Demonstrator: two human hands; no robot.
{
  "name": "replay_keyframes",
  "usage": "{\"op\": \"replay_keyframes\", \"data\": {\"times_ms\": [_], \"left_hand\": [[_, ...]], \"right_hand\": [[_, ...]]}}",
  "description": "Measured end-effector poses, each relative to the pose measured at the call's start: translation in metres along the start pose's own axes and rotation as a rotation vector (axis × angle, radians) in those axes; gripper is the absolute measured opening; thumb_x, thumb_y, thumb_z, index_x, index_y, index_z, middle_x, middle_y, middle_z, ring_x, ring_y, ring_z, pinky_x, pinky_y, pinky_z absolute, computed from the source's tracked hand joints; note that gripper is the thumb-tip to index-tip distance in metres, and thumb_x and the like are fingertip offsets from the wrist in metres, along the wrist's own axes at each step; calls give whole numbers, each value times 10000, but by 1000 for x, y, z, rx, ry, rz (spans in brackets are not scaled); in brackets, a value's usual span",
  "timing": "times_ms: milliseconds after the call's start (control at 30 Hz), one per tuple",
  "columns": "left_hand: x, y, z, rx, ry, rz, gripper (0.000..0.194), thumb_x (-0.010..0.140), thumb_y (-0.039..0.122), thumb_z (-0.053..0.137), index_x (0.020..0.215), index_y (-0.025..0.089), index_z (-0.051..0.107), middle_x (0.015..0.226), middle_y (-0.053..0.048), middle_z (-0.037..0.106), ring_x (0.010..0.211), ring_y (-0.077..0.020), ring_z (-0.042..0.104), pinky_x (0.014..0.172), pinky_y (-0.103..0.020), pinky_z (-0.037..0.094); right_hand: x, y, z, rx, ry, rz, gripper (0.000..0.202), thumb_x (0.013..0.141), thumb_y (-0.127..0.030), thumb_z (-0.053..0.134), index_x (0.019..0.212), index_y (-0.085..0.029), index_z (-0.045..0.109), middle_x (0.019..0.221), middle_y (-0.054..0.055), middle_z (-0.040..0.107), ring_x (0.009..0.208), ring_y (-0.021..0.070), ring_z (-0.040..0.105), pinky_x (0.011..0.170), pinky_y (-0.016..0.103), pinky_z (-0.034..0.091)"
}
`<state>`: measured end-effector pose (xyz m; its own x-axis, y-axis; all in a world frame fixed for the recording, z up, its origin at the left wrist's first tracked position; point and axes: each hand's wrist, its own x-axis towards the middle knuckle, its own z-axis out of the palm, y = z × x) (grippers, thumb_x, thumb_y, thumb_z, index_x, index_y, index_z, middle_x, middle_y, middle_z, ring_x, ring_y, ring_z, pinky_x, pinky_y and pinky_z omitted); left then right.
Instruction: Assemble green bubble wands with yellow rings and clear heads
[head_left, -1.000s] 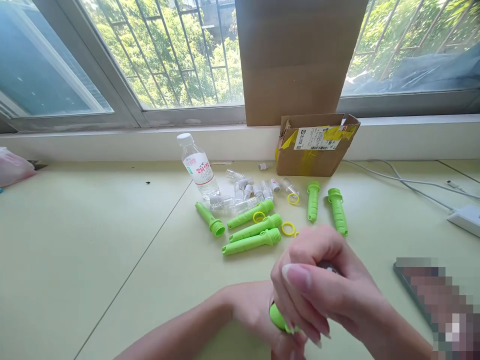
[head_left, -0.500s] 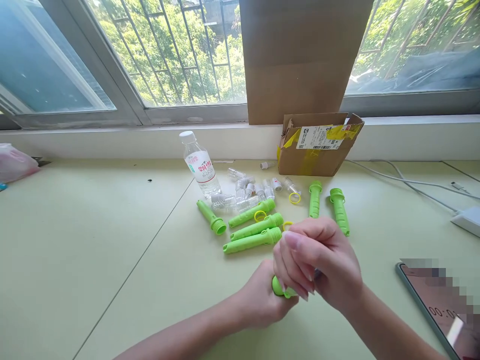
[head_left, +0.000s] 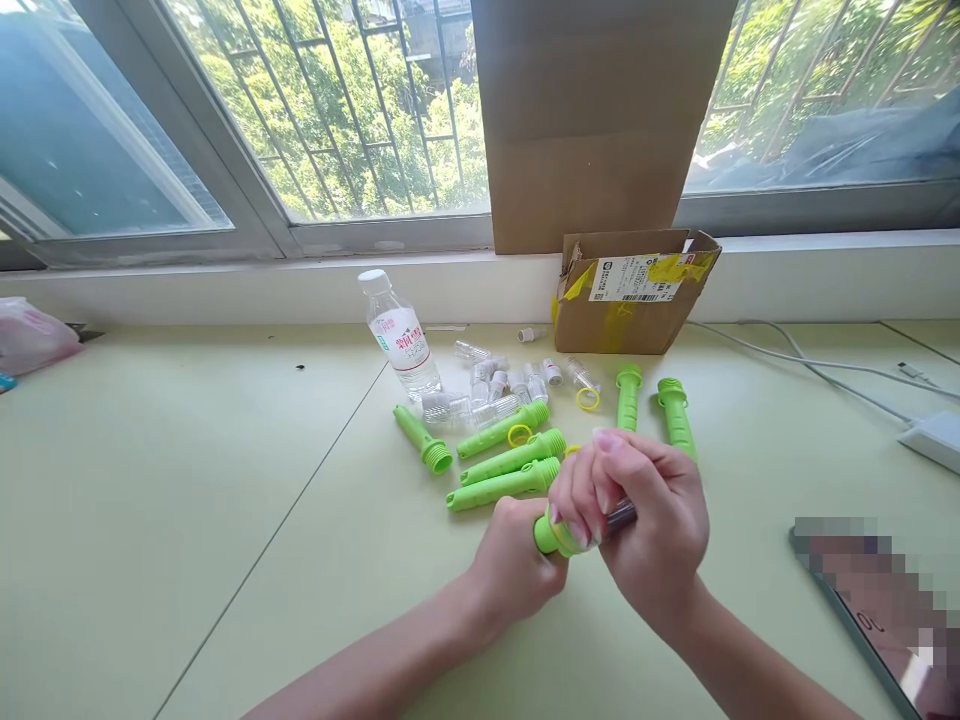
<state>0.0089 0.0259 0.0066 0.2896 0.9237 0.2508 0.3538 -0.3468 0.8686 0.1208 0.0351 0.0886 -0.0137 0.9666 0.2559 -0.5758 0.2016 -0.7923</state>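
Observation:
My left hand is wrapped round a green plastic tube, whose wider end points right. My right hand is closed round a dark, see-through cylindrical piece at that end. The fingers partly cover it, so I cannot tell how the two parts meet. Just beyond my hands lie several more green tubes with threaded ends, among them a nearby tube and one at the right. Behind these is a cluster of clear ribbed plastic pieces, some white at one end. A yellow ring lies nearby.
A water bottle stands at the left of the pieces. An open cardboard box sits against the wall below the window. White cables run along the right, and a phone lies near the right front. A pink plastic bag is far left.
Both hands have moved slightly up and left with the green tube. My right hand has turned, and more of the dark cylindrical piece now shows between its fingers and palm.

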Motion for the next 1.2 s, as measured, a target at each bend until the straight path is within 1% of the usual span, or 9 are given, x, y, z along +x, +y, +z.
{"op": "replay_keyframes", "data": {"times_ms": [233,333,433,600,900,1000,1067,1133,1200], "left_hand": [[4,0,-1,103,68,42,155,568,48,430,526,174,351,475,60,335,485,-67,228,427,-202,221],[7,0,-2,144,71,37,149,574,65,426,526,184,350,467,54,339,469,-75,227,423,-216,222],[8,-1,-3,206,73,5,142,579,85,429,534,194,349,471,42,353,465,-88,233,420,-231,219],[10,-4,-3,336,58,-82,141,564,96,456,553,199,362,500,23,400,474,-104,294,435,-238,251],[10,-5,-2,404,82,-140,122,587,97,463,575,197,395,509,18,423,479,-110,313,453,-240,259],[11,-6,-2,397,110,-96,124,602,98,456,574,198,388,498,22,416,465,-109,323,444,-243,251],[10,-6,-2,376,138,-24,140,621,101,450,568,201,369,485,27,403,450,-109,336,437,-247,250],[8,-6,-1,351,168,56,153,652,110,452,577,205,360,490,28,407,451,-113,366,438,-253,262],[4,-6,0,325,169,107,146,687,136,476,610,207,375,529,23,448,479,-120,412,454,-254,294]], "right_hand": [[3,2,2,-12,81,-27,412,820,-221,568,430,-193,436,337,-35,404,303,115,419,354,253,308],[5,3,1,19,104,-11,405,802,-216,575,423,-196,432,340,-34,410,307,119,427,381,272,367],[7,4,-1,42,124,4,398,781,-222,592,416,-196,434,333,-35,409,312,127,441,418,298,415],[10,6,-5,68,169,28,390,772,-226,586,416,-195,430,321,-40,392,306,123,429,433,307,435],[13,9,-7,51,231,52,394,786,-223,561,421,-200,414,319,-43,381,311,130,431,434,313,445],[12,8,-4,27,223,43,397,798,-236,558,428,-201,420,323,-42,391,316,131,442,416,293,421],[8,6,0,-25,194,12,408,815,-254,557,432,-199,428,327,-40,405,314,124,436,395,273,387],[4,2,5,-125,151,-38,423,841,-275,549,439,-195,443,347,-33,435,326,115,437,398,261,373],[2,-4,7,-256,109,-61,430,863,-293,539,453,-192,459,382,-27,466,361,111,459,426,256,387]]}}
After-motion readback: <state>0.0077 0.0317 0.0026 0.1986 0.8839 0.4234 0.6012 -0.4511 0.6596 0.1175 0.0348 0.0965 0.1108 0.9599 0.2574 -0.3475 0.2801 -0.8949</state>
